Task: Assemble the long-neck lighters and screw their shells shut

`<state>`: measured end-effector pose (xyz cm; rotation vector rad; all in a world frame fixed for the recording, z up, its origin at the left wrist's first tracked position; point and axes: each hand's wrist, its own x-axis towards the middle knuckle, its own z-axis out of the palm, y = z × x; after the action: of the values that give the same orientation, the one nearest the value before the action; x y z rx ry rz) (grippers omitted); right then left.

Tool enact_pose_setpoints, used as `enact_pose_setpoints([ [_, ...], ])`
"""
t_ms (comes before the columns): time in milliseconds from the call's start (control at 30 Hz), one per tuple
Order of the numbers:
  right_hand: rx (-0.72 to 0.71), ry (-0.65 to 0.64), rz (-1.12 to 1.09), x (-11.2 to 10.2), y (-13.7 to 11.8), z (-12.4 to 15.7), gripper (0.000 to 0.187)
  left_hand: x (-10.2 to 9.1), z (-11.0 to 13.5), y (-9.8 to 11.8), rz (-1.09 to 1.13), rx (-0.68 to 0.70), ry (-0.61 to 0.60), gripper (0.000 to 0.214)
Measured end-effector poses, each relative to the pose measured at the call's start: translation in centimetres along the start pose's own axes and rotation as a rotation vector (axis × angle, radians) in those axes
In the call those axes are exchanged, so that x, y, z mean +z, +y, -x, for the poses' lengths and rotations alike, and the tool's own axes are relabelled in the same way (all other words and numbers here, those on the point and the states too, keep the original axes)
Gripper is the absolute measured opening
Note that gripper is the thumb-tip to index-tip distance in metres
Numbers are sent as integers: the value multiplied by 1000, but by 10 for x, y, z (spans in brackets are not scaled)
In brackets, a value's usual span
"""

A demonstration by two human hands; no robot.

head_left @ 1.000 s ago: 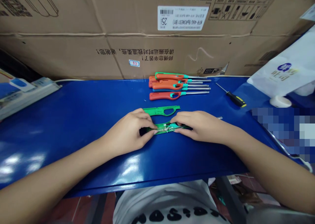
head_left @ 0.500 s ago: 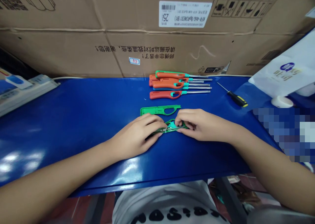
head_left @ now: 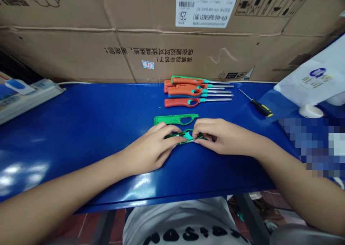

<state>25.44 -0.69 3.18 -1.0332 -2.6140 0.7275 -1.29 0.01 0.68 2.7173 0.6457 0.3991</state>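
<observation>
My left hand point(head_left: 152, 148) and my right hand point(head_left: 221, 135) meet over an open green lighter half point(head_left: 185, 136) lying on the blue table point(head_left: 88, 130). Both hands pinch it, the left at its left end, the right at the teal trigger part. Small inner parts show between my fingertips. Just behind it lies a second green lighter shell point(head_left: 175, 119), untouched. Further back sits a row of several orange and teal long-nosed lighters point(head_left: 188, 91) with metal tubes pointing right.
A small black and yellow screwdriver point(head_left: 258, 105) lies at the right. A white plastic bag point(head_left: 315, 76) and a roll of tape point(head_left: 310, 111) sit at the far right. Big cardboard boxes point(head_left: 134, 33) wall off the back. A power strip point(head_left: 27, 96) is at the left.
My left hand has slid right along the green half, covering more of it. The right fingers have shifted a little on the trigger part.
</observation>
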Motion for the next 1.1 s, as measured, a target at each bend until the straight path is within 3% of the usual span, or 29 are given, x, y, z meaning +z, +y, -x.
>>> enact_pose_setpoints([
  [567, 240, 68, -94, -3, 5, -2, 6, -1, 0, 0, -73, 11, -7, 44],
  [700, 210, 177, -82, -1, 11, -3, 9, 1, 1, -3, -32, 19, 57, 37],
  [867, 194, 344, 169, -4, 28, -2, 15, -12, 0, -4, 19, -41, 181, 21],
  [1100, 1, 287, 218, -4, 41, -5, 25, -39, -1, -12, 118, -131, 83, 13],
])
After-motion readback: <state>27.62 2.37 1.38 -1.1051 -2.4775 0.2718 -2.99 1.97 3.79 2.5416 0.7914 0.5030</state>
